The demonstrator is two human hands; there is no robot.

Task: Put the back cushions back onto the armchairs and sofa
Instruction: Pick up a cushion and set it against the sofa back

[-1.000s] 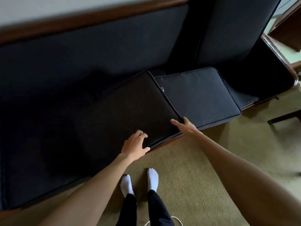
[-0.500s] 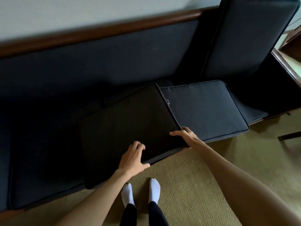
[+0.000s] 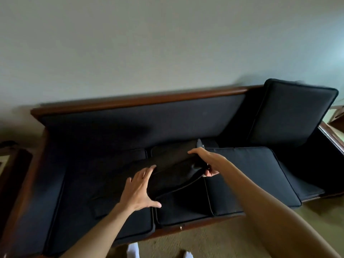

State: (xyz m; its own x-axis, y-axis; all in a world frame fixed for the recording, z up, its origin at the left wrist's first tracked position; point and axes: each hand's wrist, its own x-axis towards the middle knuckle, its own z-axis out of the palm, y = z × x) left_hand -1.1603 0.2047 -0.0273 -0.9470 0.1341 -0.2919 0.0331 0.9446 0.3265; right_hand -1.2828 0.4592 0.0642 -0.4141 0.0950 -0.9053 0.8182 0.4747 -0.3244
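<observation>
- Far left edge of the frame: some dark furniture piece (image 3: 11,164), cut off and too dim to say what it is.
- The sofa (image 3: 130,101) fills the middle band of the frame, wood rail along the top, dark padded back. Its left seat area is so dark that the seams barely show; I can count three seat cushions along the front edge, but the left one kind of melts into shadow.
- Left hand (image 3: 138,190), lower centre: fingers spread and straight, palm pressing flat on the near-left part of the loose back cushion (image 3: 173,172). Not wrapped round anything, so that grip is open.
- That back cushion is black on near-black, lying tilted across the middle of the seat, its near edge lifted off the seat cushion. Its left end is hard to separate from the seat under it.
- Right hand (image 3: 206,161), centre: fingers over the top and thumb underneath the cushion's right corner, so it's gripping it. The fingertips underneath are partly hidden by the fabric.
- Right of that, a second loose back cushion (image 3: 251,175) lies flat on the right part of the seat, sticking out over the front edge.
- Upper right: a third back cushion (image 3: 292,116) stands upright against the sofa back.
- So three back cushions total, one standing, two down.
- Bottom edge: two white socks (image 3: 133,250), both cut off, on tan carpet (image 3: 204,244).
</observation>
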